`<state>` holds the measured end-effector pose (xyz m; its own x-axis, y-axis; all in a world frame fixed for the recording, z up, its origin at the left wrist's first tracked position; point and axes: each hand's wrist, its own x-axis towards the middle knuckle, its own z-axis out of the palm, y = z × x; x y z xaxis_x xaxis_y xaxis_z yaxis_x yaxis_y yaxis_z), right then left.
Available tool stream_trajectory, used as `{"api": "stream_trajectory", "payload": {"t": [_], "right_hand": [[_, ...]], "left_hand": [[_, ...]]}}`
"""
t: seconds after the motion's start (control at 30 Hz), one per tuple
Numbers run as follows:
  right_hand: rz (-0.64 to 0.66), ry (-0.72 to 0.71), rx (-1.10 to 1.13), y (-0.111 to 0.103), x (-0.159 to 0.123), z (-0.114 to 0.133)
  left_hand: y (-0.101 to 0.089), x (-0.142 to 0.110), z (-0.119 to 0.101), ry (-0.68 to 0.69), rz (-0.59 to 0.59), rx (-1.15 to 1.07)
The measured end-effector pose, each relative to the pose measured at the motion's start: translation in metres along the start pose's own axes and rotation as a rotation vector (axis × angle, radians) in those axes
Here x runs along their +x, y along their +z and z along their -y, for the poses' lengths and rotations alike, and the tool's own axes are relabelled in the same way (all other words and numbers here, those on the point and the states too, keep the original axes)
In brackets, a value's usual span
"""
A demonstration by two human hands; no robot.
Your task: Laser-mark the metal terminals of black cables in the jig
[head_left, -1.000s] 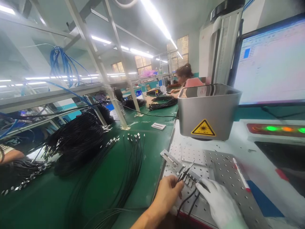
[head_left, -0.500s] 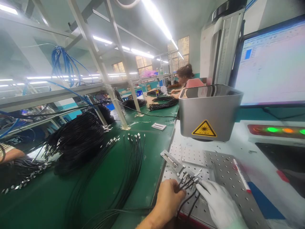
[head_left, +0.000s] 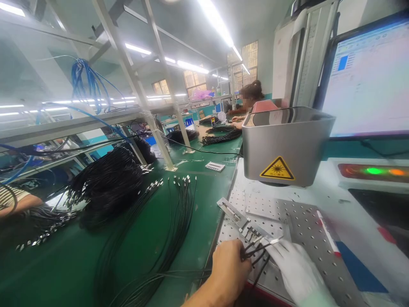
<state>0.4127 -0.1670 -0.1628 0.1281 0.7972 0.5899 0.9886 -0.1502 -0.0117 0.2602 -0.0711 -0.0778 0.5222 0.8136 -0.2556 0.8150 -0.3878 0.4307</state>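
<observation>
My bare left hand [head_left: 228,266] is closed around several black cables [head_left: 255,251] at the near end of a metal jig [head_left: 234,214]. One cable slants up and right from it, its silver connector [head_left: 275,241] at the fingertips of my right hand [head_left: 298,266]. That hand wears a white glove, and its fingers are drawn together on this cable end, though their undersides are hidden. Several small metal connectors [head_left: 252,233] lie in the jig's slots, just beyond my left hand.
A grey laser head [head_left: 284,149] with a yellow warning label overhangs the perforated plate [head_left: 306,230]. A red-and-white marker [head_left: 329,234] lies at right. Black cable bundles [head_left: 108,183] cover part of the green table [head_left: 204,192]. A co-worker [head_left: 251,96] sits farther back; another person's arm [head_left: 24,202] shows at left.
The right hand has drawn back slightly from the jig, and a cable end now lies across its fingertips. The left hand has stayed on the cables. The view has shifted a little.
</observation>
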Motion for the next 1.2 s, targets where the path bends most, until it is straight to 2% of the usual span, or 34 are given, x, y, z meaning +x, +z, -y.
{"api": "stream_trajectory", "payload": {"t": [0.13,0.27,0.4,0.5,0.6,0.73,0.83,0.93,1.07,1.13,1.2], "right_hand": [[0.074,-0.009,-0.049,0.004,0.004,-0.001],[0.086,-0.038,-0.018,0.012,0.004,-0.006],[0.103,-0.019,0.041,0.012,0.004,-0.011],[0.128,-0.061,0.120,0.011,0.006,-0.019],[0.200,-0.092,0.270,0.012,0.012,-0.030],[0.219,-0.076,0.493,0.010,0.024,-0.048],[0.216,-0.079,0.540,0.007,0.026,-0.057],[0.215,0.015,0.537,0.010,0.025,-0.058],[0.266,0.208,0.498,0.019,0.031,-0.042],[0.327,0.262,0.378,0.020,0.038,-0.031],[0.381,0.253,0.221,0.019,0.046,-0.021]], "left_hand": [[0.003,0.004,0.006,0.008,0.029,-0.099],[0.008,0.016,0.011,0.025,0.118,-0.287],[0.016,0.030,0.010,0.018,0.134,-0.282],[0.016,0.036,0.007,0.040,0.087,-0.264],[0.013,0.038,0.006,0.094,0.049,-0.340],[0.011,0.037,0.005,0.122,0.065,-0.406],[0.013,0.038,0.004,0.129,0.077,-0.419],[0.014,0.042,0.004,0.132,0.085,-0.429],[0.016,0.046,0.006,0.127,0.097,-0.413],[0.017,0.048,0.006,0.129,0.100,-0.416],[0.016,0.049,0.007,0.137,0.101,-0.434]]}}
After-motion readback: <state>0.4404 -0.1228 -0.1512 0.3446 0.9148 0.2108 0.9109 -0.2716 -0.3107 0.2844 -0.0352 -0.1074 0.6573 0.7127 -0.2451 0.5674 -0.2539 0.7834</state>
